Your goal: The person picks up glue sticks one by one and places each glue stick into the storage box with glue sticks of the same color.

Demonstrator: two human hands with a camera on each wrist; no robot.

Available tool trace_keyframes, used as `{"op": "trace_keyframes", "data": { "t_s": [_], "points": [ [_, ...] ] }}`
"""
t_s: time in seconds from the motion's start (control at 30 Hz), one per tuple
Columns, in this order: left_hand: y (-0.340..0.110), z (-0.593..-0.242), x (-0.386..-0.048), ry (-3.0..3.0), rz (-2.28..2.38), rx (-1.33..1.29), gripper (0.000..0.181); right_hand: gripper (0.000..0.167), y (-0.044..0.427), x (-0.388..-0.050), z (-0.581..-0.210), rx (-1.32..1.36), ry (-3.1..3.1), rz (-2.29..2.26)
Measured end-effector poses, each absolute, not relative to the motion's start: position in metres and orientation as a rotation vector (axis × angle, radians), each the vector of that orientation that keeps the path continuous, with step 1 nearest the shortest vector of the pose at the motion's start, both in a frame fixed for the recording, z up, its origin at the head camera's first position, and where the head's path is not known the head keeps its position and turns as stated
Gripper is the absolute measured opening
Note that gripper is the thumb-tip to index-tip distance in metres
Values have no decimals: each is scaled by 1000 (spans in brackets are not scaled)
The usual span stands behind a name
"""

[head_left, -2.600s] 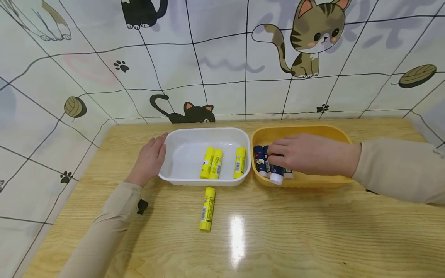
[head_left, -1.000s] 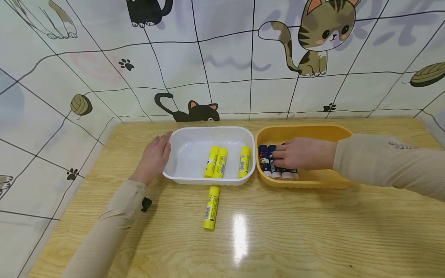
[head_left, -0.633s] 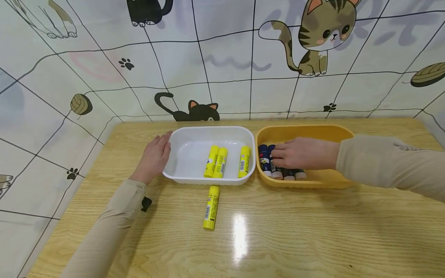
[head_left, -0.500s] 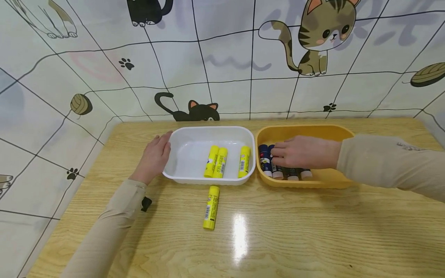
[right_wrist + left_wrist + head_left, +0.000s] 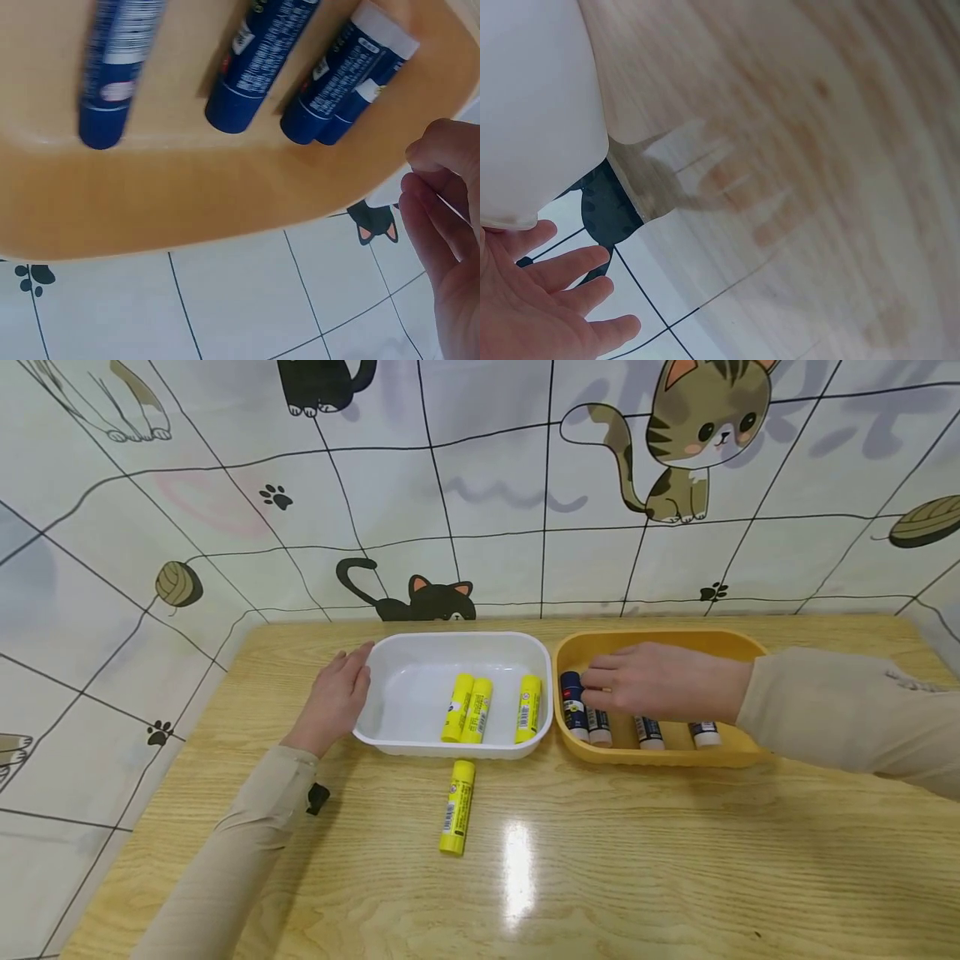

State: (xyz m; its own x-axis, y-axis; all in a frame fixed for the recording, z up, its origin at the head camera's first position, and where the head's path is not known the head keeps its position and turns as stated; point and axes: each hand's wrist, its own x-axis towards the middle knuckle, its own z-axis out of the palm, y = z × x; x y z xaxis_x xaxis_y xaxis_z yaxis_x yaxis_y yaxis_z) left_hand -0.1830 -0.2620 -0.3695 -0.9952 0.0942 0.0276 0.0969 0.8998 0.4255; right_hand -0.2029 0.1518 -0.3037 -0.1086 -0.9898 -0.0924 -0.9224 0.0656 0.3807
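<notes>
My left hand [image 5: 330, 702] rests against the left side of the white tray [image 5: 390, 747], fingers straight. In the left wrist view its fingers spread beside the tray's white wall [image 5: 540, 97]. Three yellow glue sticks [image 5: 477, 710] lie in that tray, two side by side and one apart. My right hand [image 5: 645, 679] hovers over the yellow tray [image 5: 727, 756], partly covering several dark blue glue sticks [image 5: 573, 706]. In the right wrist view the thumb and fingers [image 5: 427, 206] are loosely bent with nothing between them; the blue glue sticks [image 5: 259, 67] lie apart from them.
Another yellow glue stick [image 5: 457, 807] lies on the wooden table [image 5: 600, 868] in front of the white tray. The two trays stand side by side. Behind the table is a cat-patterned backdrop [image 5: 495, 485].
The right hand has laid down a dark blue glue stick. Blue sticks first bunched under it have spread rightward across the yellow tray. The left hand has stayed on the white tray.
</notes>
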Motion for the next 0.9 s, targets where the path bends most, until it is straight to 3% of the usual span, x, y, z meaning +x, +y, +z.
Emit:
{"op": "trace_keyframes", "data": {
  "t_s": [0.9],
  "points": [
    [-262, -370, -184, -3046, -707, -133, 48, 35, 101, -157, -303, 2000, -1982, -299]
  ]
}}
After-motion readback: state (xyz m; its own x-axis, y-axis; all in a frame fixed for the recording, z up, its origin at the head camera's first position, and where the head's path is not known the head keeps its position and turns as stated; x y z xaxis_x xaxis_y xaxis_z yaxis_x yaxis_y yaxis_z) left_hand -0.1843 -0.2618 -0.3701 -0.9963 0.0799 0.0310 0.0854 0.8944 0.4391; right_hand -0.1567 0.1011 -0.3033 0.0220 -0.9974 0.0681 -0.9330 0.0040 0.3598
